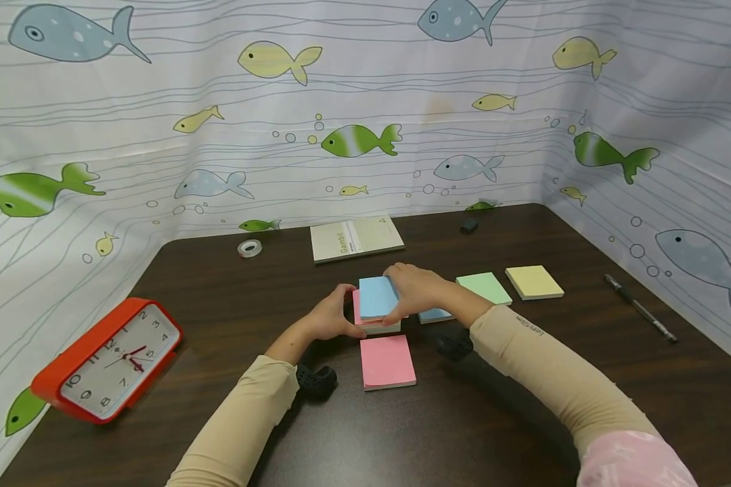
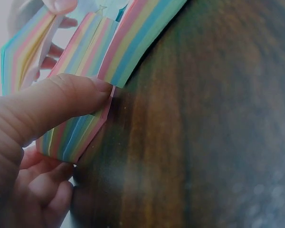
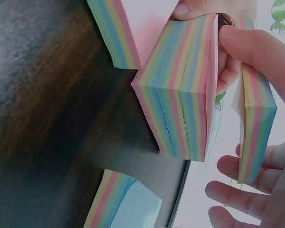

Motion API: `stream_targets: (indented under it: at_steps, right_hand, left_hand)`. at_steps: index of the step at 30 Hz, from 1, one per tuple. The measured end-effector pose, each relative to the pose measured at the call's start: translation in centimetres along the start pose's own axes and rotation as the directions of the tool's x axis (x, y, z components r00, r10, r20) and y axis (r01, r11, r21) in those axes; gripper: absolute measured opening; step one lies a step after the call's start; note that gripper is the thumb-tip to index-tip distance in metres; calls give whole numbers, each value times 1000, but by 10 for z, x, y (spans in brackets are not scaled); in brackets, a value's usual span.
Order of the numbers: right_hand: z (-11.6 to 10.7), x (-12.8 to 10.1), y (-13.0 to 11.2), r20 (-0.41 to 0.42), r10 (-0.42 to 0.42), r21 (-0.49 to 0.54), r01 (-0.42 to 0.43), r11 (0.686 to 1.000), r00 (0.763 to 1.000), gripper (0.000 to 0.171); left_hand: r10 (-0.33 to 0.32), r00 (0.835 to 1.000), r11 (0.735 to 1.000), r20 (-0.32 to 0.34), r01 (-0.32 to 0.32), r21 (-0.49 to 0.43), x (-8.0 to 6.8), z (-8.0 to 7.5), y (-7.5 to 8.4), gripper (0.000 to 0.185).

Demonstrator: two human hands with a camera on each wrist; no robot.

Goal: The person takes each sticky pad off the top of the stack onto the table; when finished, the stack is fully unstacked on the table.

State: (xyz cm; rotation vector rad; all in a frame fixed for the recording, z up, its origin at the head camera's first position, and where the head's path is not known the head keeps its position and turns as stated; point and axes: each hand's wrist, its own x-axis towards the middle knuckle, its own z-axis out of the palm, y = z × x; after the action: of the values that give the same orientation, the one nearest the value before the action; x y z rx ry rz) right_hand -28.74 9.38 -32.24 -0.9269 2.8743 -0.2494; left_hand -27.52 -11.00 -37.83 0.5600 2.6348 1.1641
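The rainbow-edged sticky note block (image 1: 378,301) sits mid-table, left hand (image 1: 329,321) pinching its side, right hand (image 1: 417,291) curled round a blue-topped slab lifted off it. Grip that loose and I'd guess the slab fans out or slides off skewed. Count: four more pads lying around, pink (image 1: 387,362), blue (image 1: 434,315), green (image 1: 484,288), yellow (image 1: 534,282).
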Motion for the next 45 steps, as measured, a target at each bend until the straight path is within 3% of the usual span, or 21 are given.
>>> stream_targets:
  at_steps: [12,33,45]
  right_hand:
    - [2,-19,6,-15,12,20,-12,1000,1000,87]
    - [10,-54,15,-88,-51,46,55,997,995,86]
    - [19,-70,22,-74,-47,28,50,998,996,86]
  left_hand:
    - [-7,1000,1000,-2,7,6,0,1,0,88]
    - [-6,1000,1000,-2,6,3,1,1,0,88]
    - [-8,1000,1000,5,8,-8,0,1,0,85]
